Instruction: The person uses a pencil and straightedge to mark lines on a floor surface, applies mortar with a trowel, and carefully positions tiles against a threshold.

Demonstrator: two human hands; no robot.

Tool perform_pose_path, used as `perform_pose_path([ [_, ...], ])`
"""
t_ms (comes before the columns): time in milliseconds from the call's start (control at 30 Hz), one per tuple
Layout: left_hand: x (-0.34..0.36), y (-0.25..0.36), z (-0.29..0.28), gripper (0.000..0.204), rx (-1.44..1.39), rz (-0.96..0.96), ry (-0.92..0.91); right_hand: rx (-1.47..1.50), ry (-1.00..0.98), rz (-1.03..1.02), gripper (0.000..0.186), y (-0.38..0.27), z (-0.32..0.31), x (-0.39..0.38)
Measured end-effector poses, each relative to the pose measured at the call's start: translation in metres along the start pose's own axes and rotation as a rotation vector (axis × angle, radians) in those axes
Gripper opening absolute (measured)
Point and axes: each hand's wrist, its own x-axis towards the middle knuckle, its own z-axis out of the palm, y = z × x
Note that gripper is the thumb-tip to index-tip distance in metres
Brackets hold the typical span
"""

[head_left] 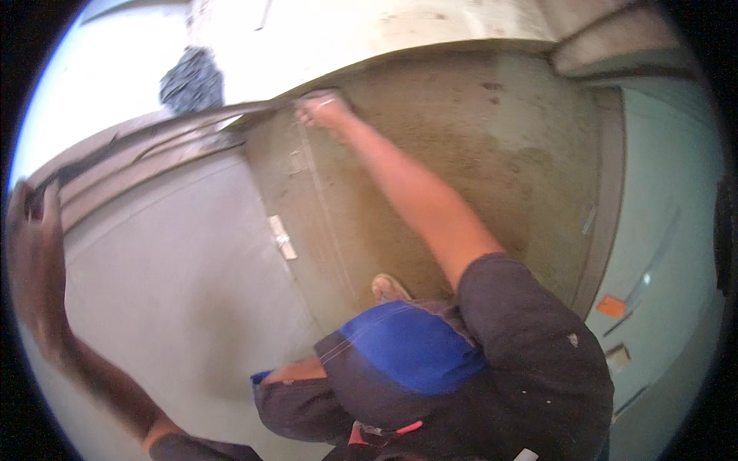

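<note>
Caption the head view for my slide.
Left hand and right hand reach wide apart along a dark strip beside a pale panel.

hands point(34, 250) point(323, 110): 2 | grey bundle point(192, 81): 1 | orange piece point(612, 306): 1

Head camera, fisheye, one: is looking down from the wearer's head, covering left hand point(37, 257) and right hand point(324, 110) closely.

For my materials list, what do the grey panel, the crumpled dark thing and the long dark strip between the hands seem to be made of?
Grey panel: perhaps painted metal or board; its face is smooth and matt, without visible grain.
Crumpled dark thing: probably thin plastic, slightly glossy, judging by its creases and glints.
Dark strip: looks dull, but blur leaves metal, wood or rubber open.
</note>
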Motion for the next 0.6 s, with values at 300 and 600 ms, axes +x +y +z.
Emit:
perform_pose_path([
  [300, 0.018, 0.02, -0.041, 0.02, -0.59, -0.356, 0.099, 0.318, 0.064, 0.284, 0.03, -0.05, -0.009, -0.032],
  [600, 0.04, 0.011, -0.023, 0.038, -0.435, -0.305, -0.004, 0.345, 0.063, 0.289, 0.027, -0.049, -0.012, -0.031],
])
